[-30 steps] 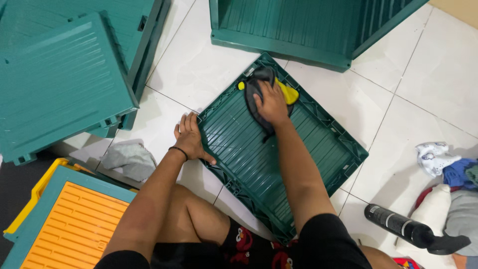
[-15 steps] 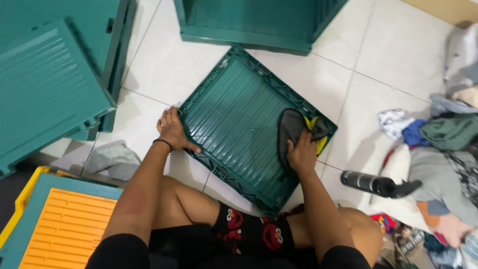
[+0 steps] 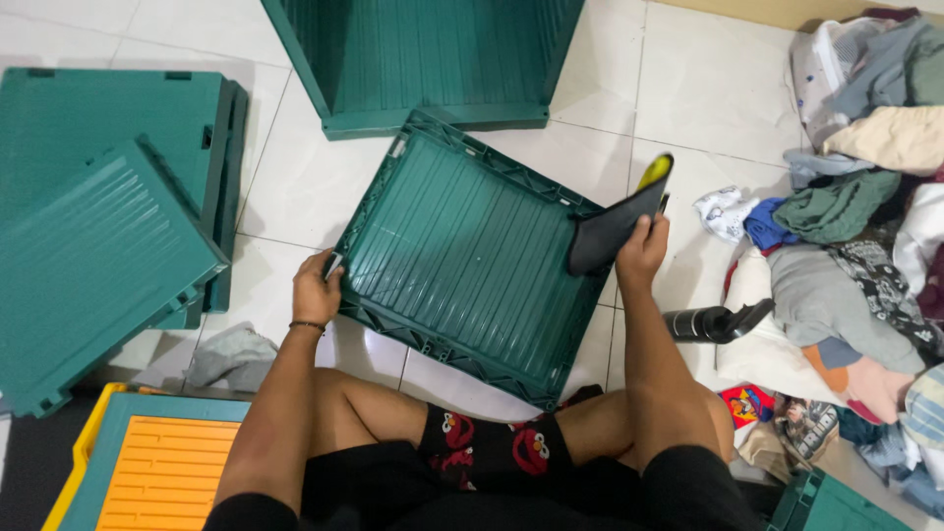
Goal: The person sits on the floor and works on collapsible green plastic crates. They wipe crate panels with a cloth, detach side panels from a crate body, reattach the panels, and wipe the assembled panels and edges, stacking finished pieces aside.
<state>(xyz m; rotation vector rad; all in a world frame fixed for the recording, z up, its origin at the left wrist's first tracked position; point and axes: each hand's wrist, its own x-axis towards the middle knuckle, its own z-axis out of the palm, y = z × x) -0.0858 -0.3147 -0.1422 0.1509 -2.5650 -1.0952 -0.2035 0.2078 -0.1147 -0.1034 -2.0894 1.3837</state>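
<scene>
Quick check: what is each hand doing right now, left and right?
Left hand: closed, gripping the left edge of the ribbed green plastic panel on the floor.
Right hand: closed, holding a dark cloth with a yellow tip at the panel's right edge.

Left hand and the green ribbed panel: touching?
Touching. The head view shows the left hand gripping the near-left edge of the green ribbed panel, fingers wrapped over its rim with no gap.

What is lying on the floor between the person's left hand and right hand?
In the head view, the ribbed green plastic panel fills the whole stretch. The left hand has its grip on one edge; the right hand holds a dark cloth at the opposite edge.
</scene>
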